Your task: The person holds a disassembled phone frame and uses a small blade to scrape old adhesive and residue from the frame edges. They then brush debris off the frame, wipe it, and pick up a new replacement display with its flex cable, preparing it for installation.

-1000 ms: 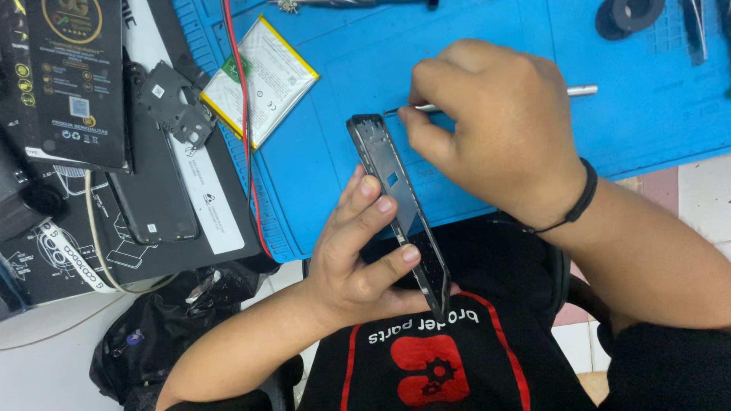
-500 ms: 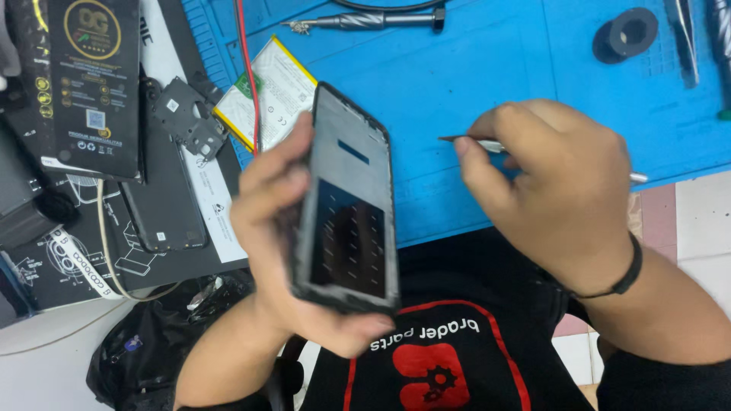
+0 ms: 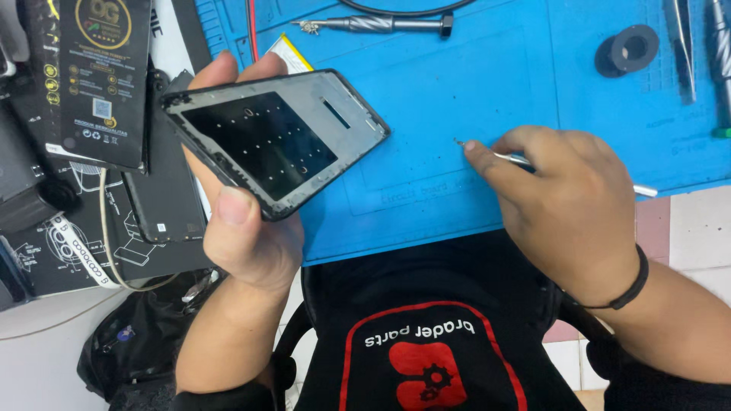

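Currently the left hand (image 3: pixel 244 228) holds a dark rectangular phone frame with a grey inner plate (image 3: pixel 278 141) clear above the blue silicone work mat (image 3: pixel 457 84), at about nine o'clock from the mat's centre. The thumb presses the near long edge and the fingers curl behind the far edge, so the hand is clamped on the frame by its rims alone. That hold looks thin: the frame tilts toward the mat, and a slip of the thumb could drop a corner onto the mat or onto the black phone body (image 3: pixel 164 198) lying at eight o'clock.

The right hand (image 3: pixel 571 205) sits at three o'clock from the frame, well apart from it, pinched shut on a slim metal probe with a fine tip (image 3: pixel 506 157) pointing toward nine o'clock. The tip hovers just above the mat, or touches it; I cannot tell which. A sharp point brought to the exposed plate could scratch it or catch the narrow slot near the top end.

At twelve o'clock a silver precision screwdriver (image 3: pixel 373 25) lies crosswise, and a black ring-shaped roll (image 3: pixel 628 49) rests at one o'clock. A red wire (image 3: pixel 252 30) runs close behind the left fingers and could snag the frame.
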The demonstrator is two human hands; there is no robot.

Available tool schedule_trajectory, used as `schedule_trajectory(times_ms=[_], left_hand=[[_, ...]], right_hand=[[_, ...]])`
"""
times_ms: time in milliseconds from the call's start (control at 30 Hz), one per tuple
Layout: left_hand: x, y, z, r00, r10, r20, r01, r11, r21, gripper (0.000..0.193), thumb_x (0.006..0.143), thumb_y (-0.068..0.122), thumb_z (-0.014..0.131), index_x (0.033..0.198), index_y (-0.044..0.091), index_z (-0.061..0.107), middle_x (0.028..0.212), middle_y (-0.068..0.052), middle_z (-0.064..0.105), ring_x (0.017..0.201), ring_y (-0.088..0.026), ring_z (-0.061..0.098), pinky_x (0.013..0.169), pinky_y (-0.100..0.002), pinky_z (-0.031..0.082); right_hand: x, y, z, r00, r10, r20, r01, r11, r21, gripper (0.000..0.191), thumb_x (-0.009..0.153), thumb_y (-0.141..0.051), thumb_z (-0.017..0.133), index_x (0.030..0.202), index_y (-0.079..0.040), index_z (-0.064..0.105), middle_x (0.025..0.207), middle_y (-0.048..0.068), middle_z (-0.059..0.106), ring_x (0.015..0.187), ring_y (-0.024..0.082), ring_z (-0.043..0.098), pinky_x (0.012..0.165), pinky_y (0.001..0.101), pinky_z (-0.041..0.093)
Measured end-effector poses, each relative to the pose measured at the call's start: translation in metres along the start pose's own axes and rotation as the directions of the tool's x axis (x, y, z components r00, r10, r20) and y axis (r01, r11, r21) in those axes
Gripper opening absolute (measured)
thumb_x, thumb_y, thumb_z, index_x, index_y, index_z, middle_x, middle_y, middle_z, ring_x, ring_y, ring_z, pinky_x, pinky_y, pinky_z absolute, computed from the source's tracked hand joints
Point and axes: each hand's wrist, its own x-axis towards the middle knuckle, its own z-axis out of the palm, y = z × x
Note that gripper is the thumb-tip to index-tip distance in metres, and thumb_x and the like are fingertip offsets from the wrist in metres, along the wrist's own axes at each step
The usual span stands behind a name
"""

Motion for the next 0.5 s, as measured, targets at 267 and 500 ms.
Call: schedule_trajectory(times_ms=[267, 500], left_hand=[[-0.007, -0.004, 0.011, 1.0, 0.022, -0.003, -0.022, 0.999, -0.028, 0.09, 0.097, 0.046, 0.067, 0.164, 0.0, 0.027, 0.148, -0.022, 0.049, 0.139, -0.028, 0.047, 0.126, -0.04, 0.037], [-0.011, -0.023, 0.027, 0.969, 0.227, -0.094, -0.226, 0.974, 0.017, 0.082, 0.107, 0.055, 0.047, 0.162, -0.002, 0.026, 0.16, -0.015, 0.035, 0.143, -0.031, 0.046, 0.125, -0.041, 0.038]], right_hand=[[-0.026, 0.006, -0.001, 0.999, 0.018, 0.038, -0.013, 0.991, -0.135, 0.033, 0.083, -0.011, 0.08, 0.113, -0.025, 0.082, 0.087, 0.005, 0.061, 0.062, 0.023, 0.056, 0.054, 0.0356, 0.044], [-0.028, 0.012, -0.019, 0.983, 0.182, 0.026, -0.183, 0.965, 0.19, 0.024, 0.092, 0.002, 0.072, 0.114, -0.006, 0.077, 0.093, 0.011, 0.065, 0.075, 0.027, 0.063, 0.063, 0.0371, 0.05]])
